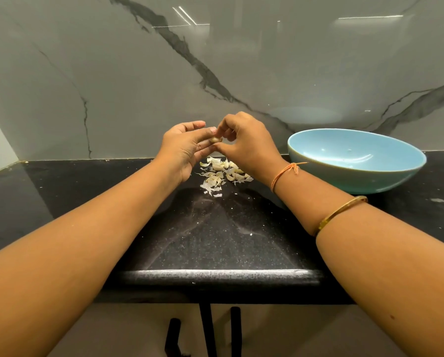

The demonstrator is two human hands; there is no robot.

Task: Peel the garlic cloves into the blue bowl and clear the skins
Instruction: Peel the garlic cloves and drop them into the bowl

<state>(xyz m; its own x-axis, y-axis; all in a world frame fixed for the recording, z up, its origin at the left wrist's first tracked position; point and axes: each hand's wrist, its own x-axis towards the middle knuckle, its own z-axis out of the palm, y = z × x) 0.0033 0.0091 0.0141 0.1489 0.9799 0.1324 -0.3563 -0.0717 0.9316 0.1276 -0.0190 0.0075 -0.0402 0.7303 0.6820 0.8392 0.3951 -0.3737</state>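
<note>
Left hand (187,148), right hand (246,143) on garlic clove (215,139) over skins (223,173)

Black counter (208,235): skins (222,173) + blue bowl (354,173).

Two hands: left hand (182,148), right hand (246,144). One garlic clove (215,139). One blue bowl (357,182). One heap of skins (223,173).

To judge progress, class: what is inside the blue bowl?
The blue bowl shows only light reflections and a tiny speck on its visible inside, no peeled cloves. The inner wall nearest the person is hidden behind the rim.
</note>
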